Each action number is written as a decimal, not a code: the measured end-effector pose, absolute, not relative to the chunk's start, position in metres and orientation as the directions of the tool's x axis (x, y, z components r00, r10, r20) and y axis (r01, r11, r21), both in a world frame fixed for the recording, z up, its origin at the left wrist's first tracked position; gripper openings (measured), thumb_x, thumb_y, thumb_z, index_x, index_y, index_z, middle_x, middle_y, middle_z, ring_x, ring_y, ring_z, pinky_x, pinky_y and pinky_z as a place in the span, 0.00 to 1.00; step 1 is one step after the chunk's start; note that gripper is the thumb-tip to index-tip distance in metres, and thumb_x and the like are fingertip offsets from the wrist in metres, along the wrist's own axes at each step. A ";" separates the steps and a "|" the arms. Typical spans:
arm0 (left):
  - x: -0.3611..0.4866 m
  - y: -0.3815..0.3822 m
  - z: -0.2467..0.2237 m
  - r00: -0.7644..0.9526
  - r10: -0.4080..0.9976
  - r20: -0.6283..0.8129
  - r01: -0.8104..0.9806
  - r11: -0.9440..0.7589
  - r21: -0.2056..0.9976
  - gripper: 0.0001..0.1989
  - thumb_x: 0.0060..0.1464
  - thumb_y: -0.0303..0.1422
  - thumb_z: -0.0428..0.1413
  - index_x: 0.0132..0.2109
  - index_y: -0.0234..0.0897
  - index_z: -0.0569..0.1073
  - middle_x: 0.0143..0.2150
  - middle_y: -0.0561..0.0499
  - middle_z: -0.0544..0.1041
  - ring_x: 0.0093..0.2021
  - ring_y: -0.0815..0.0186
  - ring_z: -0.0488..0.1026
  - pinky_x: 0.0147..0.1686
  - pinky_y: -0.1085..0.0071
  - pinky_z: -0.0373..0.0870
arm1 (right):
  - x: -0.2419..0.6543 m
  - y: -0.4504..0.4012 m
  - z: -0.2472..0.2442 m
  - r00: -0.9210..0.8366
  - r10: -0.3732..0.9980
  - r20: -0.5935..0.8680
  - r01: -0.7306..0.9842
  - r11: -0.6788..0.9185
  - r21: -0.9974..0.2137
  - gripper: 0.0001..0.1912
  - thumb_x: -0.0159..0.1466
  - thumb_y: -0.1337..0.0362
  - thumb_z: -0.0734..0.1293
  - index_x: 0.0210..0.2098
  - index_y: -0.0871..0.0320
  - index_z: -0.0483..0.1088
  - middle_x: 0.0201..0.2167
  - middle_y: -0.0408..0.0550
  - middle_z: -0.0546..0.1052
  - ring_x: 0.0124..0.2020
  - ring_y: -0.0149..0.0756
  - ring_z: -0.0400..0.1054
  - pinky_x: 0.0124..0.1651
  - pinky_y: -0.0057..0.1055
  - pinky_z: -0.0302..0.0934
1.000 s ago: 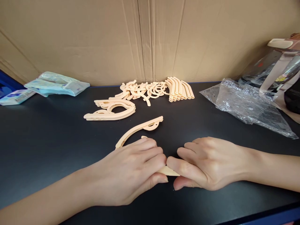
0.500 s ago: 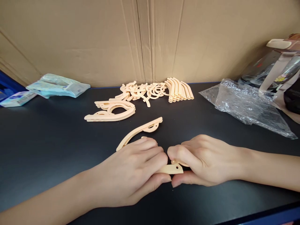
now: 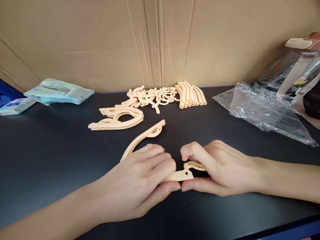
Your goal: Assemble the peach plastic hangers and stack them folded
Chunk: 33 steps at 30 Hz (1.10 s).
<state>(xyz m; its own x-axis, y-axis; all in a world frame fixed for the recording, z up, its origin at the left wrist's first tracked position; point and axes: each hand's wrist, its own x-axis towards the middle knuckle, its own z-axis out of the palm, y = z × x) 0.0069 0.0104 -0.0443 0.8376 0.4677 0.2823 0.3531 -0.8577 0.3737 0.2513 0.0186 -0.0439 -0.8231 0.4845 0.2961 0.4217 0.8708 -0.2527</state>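
Cream holed strip (image 3: 178, 176) is lying between two bare hands, low in the centre, above a black tabletop (image 3: 50, 160). From left to right, two pale blue packets (image 3: 60, 91) are resting at the far left, near a cardboard wall (image 3: 95, 43). Next, a stack of cream hanger pieces (image 3: 117, 125) is lying flat. A curved cream piece (image 3: 140, 138) is reaching out behind the left hand (image 3: 143, 176), its near end being hidden. The left fingers are pressing together and pinching the strip against the thumb. Farther back, a loose heap of cream parts (image 3: 152, 96) is sitting beside a neat row of curved strips (image 3: 191, 95). The right hand (image 3: 215, 166) is curling its index finger above a small knobbed piece (image 3: 193, 165), the thumb stretching below, near the strip's holed end; whether the partly hidden other fingers are gripping that piece, one cannot tell. Rightmost, a crumpled clear bag (image 3: 260, 106) is lying before a transparent strapped container (image 3: 277, 73).
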 end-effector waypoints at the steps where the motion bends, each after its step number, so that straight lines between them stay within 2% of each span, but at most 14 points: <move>1: 0.006 0.011 -0.045 0.837 0.469 0.283 0.353 -0.857 0.376 0.12 0.72 0.32 0.44 0.38 0.37 0.66 0.34 0.50 0.69 0.35 0.62 0.62 0.37 0.64 0.59 | 0.251 0.018 -0.044 -0.820 0.485 0.306 0.421 0.871 -0.252 0.15 0.77 0.51 0.51 0.47 0.57 0.53 0.22 0.34 0.69 0.15 0.28 0.60 0.21 0.26 0.46; 7: 0.010 0.010 -0.043 0.843 0.464 0.273 0.349 -0.857 0.379 0.12 0.72 0.32 0.43 0.38 0.37 0.66 0.34 0.50 0.69 0.35 0.61 0.61 0.36 0.65 0.58 | 0.251 0.015 -0.042 -0.843 0.484 0.235 0.440 0.872 -0.217 0.13 0.77 0.52 0.51 0.46 0.56 0.54 0.23 0.36 0.72 0.16 0.29 0.62 0.21 0.27 0.45; 12: 0.013 0.008 -0.038 0.854 0.469 0.226 0.351 -0.840 0.414 0.11 0.73 0.32 0.43 0.41 0.36 0.67 0.36 0.50 0.70 0.35 0.62 0.63 0.37 0.67 0.60 | 0.250 0.014 -0.041 -0.862 0.447 0.240 0.419 0.894 -0.160 0.12 0.78 0.54 0.50 0.46 0.56 0.54 0.23 0.37 0.73 0.16 0.30 0.62 0.21 0.28 0.44; 17: 0.010 0.010 -0.044 0.844 0.460 0.275 0.333 -0.852 0.404 0.12 0.73 0.33 0.42 0.40 0.37 0.66 0.36 0.50 0.69 0.36 0.62 0.62 0.38 0.66 0.60 | 0.249 0.015 -0.040 -0.843 0.498 0.205 0.451 0.861 -0.237 0.14 0.78 0.52 0.47 0.52 0.57 0.51 0.22 0.34 0.72 0.16 0.31 0.63 0.21 0.28 0.48; 23: 0.009 0.012 -0.045 0.845 0.460 0.274 0.334 -0.852 0.402 0.10 0.72 0.31 0.43 0.42 0.38 0.66 0.38 0.50 0.71 0.37 0.62 0.64 0.39 0.67 0.61 | 0.249 0.015 -0.041 -0.833 0.516 0.198 0.464 0.848 -0.257 0.16 0.78 0.51 0.46 0.52 0.57 0.51 0.22 0.34 0.72 0.15 0.32 0.64 0.21 0.28 0.47; 28: 0.009 0.010 -0.045 0.842 0.460 0.282 0.334 -0.855 0.397 0.12 0.73 0.33 0.42 0.40 0.38 0.65 0.36 0.50 0.69 0.36 0.62 0.63 0.37 0.67 0.60 | 0.249 0.014 -0.040 -0.838 0.488 0.244 0.458 0.873 -0.169 0.16 0.78 0.53 0.46 0.50 0.58 0.55 0.19 0.35 0.72 0.14 0.31 0.63 0.20 0.28 0.44; 33: 0.010 0.011 -0.046 0.846 0.452 0.283 0.326 -0.858 0.397 0.13 0.74 0.33 0.41 0.40 0.37 0.66 0.36 0.50 0.70 0.37 0.62 0.64 0.37 0.67 0.61 | 0.249 0.014 -0.041 -0.858 0.402 0.319 0.408 0.911 -0.051 0.18 0.79 0.57 0.46 0.46 0.60 0.61 0.20 0.38 0.73 0.15 0.29 0.64 0.20 0.28 0.45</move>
